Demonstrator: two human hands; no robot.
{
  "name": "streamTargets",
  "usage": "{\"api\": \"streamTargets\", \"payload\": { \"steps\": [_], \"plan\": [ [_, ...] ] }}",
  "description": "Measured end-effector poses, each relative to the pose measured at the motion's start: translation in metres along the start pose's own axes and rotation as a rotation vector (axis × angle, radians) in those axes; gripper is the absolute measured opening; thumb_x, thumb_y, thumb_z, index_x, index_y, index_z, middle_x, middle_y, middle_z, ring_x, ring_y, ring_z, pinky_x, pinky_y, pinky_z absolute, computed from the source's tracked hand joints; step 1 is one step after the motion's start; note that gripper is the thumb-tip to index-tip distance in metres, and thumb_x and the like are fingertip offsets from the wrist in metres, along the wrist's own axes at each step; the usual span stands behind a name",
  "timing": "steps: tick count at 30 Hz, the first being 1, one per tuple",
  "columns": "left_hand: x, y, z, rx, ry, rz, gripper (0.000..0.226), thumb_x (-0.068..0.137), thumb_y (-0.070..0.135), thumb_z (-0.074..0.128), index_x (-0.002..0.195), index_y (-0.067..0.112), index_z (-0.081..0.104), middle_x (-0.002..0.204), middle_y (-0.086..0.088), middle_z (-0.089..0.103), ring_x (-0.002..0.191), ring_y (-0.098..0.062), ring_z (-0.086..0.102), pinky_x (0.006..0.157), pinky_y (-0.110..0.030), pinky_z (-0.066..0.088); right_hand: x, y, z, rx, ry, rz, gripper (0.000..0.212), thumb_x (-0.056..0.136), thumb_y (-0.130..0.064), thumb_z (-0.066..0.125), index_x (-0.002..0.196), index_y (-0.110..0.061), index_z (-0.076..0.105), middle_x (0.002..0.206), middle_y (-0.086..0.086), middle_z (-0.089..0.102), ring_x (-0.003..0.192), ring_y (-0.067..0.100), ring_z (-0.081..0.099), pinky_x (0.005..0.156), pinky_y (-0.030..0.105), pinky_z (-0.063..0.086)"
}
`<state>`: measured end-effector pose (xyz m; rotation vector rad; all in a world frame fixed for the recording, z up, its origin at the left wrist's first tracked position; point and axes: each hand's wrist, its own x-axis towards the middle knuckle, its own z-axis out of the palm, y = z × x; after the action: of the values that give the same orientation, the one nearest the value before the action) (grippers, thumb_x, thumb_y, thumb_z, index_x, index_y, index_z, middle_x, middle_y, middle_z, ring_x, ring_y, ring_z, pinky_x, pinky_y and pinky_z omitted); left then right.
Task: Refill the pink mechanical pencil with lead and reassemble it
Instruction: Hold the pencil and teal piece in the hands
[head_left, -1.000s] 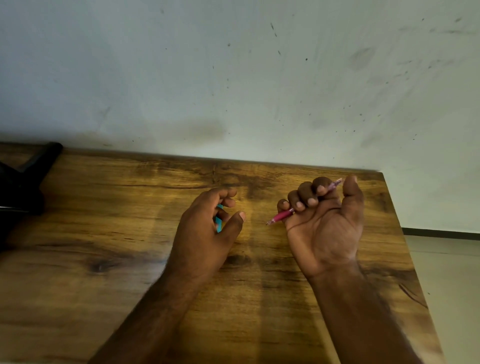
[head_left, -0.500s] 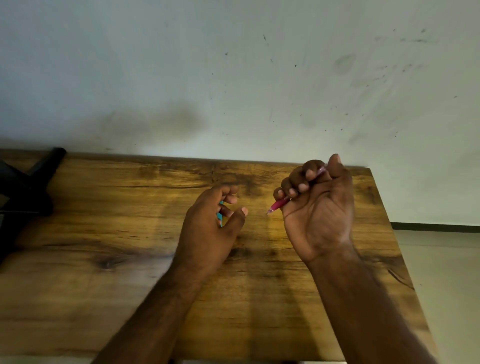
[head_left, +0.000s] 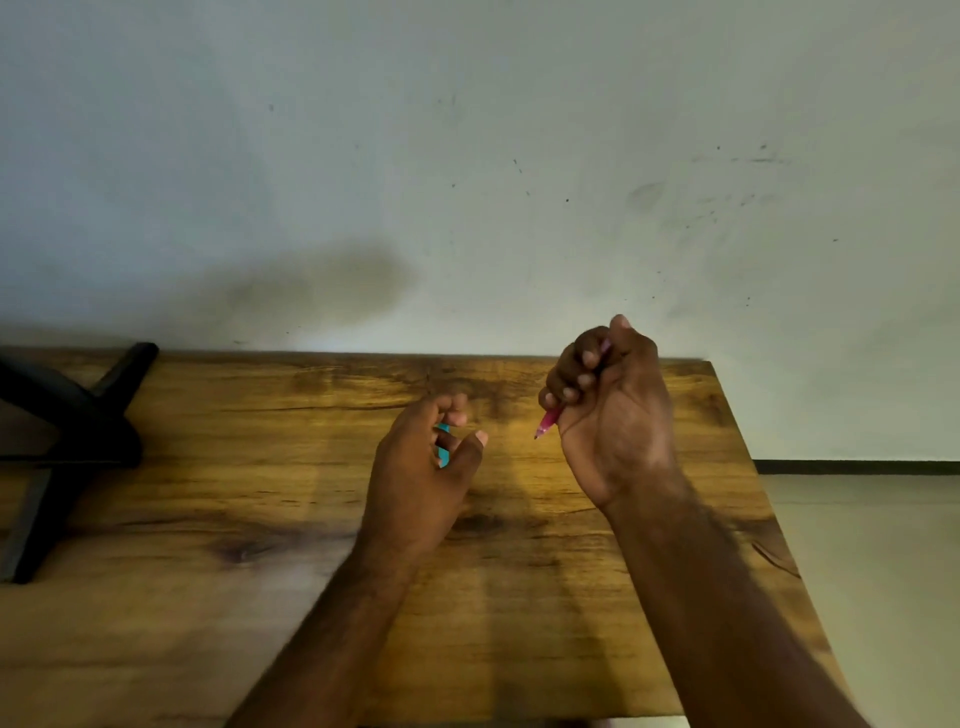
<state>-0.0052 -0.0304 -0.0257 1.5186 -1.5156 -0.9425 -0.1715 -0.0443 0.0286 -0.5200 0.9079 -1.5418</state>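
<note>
Black stand (head_left: 67, 441) on table (head_left: 208, 597), far left.

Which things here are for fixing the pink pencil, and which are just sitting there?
For the job:
- pink mechanical pencil, gripped in the right hand, tip pointing down-left
- small teal item, held in the left hand; mostly hidden, so what it is cannot be told

Just there:
- black stand at the left of the wooden table
- wall

— Where's everything sitting?
— Both hands over the table (head_left: 208, 597): left hand (head_left: 421, 467) at centre, right hand (head_left: 613, 410) just beside it on the right, pencil (head_left: 546, 422) in its fist, tip towards the left hand.
— Far left?
— A stand (head_left: 67, 431) on the table, wall (head_left: 467, 156) behind.
</note>
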Motion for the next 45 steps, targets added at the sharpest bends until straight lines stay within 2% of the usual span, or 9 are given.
{"api": "streamTargets", "payload": {
  "steps": [8, 11, 14, 18, 21, 25, 30, 39, 45],
  "plan": [
    [-0.001, 0.003, -0.002, 0.019, 0.019, 0.010, 0.035, 0.089, 0.027, 0.075, 0.122, 0.030, 0.063, 0.106, 0.018, 0.064, 0.090, 0.007, 0.060, 0.068, -0.004, 0.046, -0.001, -0.001, -0.004, 0.071, 0.015, 0.044, 0.044, 0.105, -0.042, 0.041, 0.069, -0.018, 0.047, 0.066, 0.000, 0.030, 0.060, 0.015, 0.028, 0.062, 0.034, 0.029],
    [-0.002, 0.003, -0.004, 0.037, 0.023, 0.009, 0.036, 0.090, 0.029, 0.074, 0.124, 0.030, 0.063, 0.109, 0.018, 0.064, 0.093, 0.004, 0.061, 0.073, -0.009, 0.045, -0.002, -0.002, -0.007, 0.091, -0.006, 0.053, 0.045, 0.105, -0.047, 0.041, 0.070, -0.018, 0.049, 0.067, 0.000, 0.032, 0.062, 0.015, 0.030, 0.063, 0.034, 0.030],
    [-0.002, 0.003, -0.005, 0.040, 0.029, 0.012, 0.037, 0.090, 0.029, 0.075, 0.124, 0.030, 0.063, 0.109, 0.017, 0.065, 0.095, 0.000, 0.061, 0.075, -0.013, 0.047, -0.003, -0.004, -0.007, 0.067, 0.000, 0.031, 0.045, 0.104, -0.042, 0.039, 0.067, -0.018, 0.047, 0.066, 0.000, 0.029, 0.061, 0.015, 0.029, 0.063, 0.034, 0.029],
    [-0.003, 0.003, -0.002, 0.043, 0.028, 0.017, 0.036, 0.090, 0.029, 0.075, 0.123, 0.031, 0.062, 0.108, 0.018, 0.064, 0.093, 0.001, 0.061, 0.074, -0.010, 0.046, -0.003, -0.006, -0.010, 0.081, -0.035, 0.030, 0.045, 0.104, -0.046, 0.039, 0.070, -0.018, 0.049, 0.067, 0.000, 0.033, 0.062, 0.015, 0.032, 0.065, 0.034, 0.031],
    [-0.003, 0.001, 0.001, 0.033, 0.024, 0.017, 0.035, 0.089, 0.029, 0.075, 0.122, 0.031, 0.063, 0.107, 0.018, 0.065, 0.090, 0.003, 0.062, 0.070, -0.006, 0.047, -0.002, -0.008, -0.012, 0.057, -0.035, -0.008, 0.043, 0.103, -0.041, 0.039, 0.068, -0.018, 0.047, 0.066, 0.000, 0.031, 0.063, 0.016, 0.028, 0.064, 0.034, 0.029],
    [-0.002, 0.000, 0.004, 0.020, 0.021, 0.013, 0.034, 0.089, 0.028, 0.076, 0.121, 0.031, 0.063, 0.107, 0.018, 0.065, 0.092, 0.007, 0.061, 0.072, -0.005, 0.047, -0.001, -0.011, -0.014, 0.034, -0.072, -0.019, 0.042, 0.102, -0.043, 0.040, 0.070, -0.018, 0.050, 0.067, 0.000, 0.032, 0.064, 0.016, 0.030, 0.065, 0.033, 0.031],
    [-0.002, 0.001, 0.005, 0.010, 0.005, 0.001, 0.032, 0.090, 0.029, 0.074, 0.120, 0.033, 0.062, 0.109, 0.019, 0.065, 0.097, 0.011, 0.059, 0.072, -0.002, 0.046, -0.003, -0.008, -0.010, 0.004, -0.081, -0.019, 0.037, 0.098, -0.042, 0.044, 0.072, -0.016, 0.045, 0.068, 0.001, 0.029, 0.066, 0.018, 0.026, 0.064, 0.034, 0.031],
    [-0.002, 0.005, -0.001, -0.026, 0.035, 0.007, 0.035, 0.091, 0.036, 0.069, 0.125, 0.030, 0.064, 0.110, 0.019, 0.065, 0.098, 0.008, 0.058, 0.071, -0.016, 0.047, -0.003, -0.004, -0.008, -0.007, -0.108, -0.003, 0.038, 0.099, -0.043, 0.043, 0.074, -0.015, 0.045, 0.069, 0.001, 0.030, 0.066, 0.018, 0.027, 0.066, 0.035, 0.032],
    [-0.004, 0.003, -0.002, -0.010, 0.026, 0.010, 0.033, 0.092, 0.035, 0.069, 0.124, 0.033, 0.063, 0.112, 0.020, 0.064, 0.100, 0.011, 0.056, 0.069, -0.006, 0.047, -0.003, -0.002, -0.006, -0.144, -0.123, -0.034, 0.034, 0.097, -0.038, 0.042, 0.074, -0.013, 0.043, 0.067, 0.000, 0.034, 0.065, 0.018, 0.029, 0.064, 0.035, 0.031]
  ]
}}
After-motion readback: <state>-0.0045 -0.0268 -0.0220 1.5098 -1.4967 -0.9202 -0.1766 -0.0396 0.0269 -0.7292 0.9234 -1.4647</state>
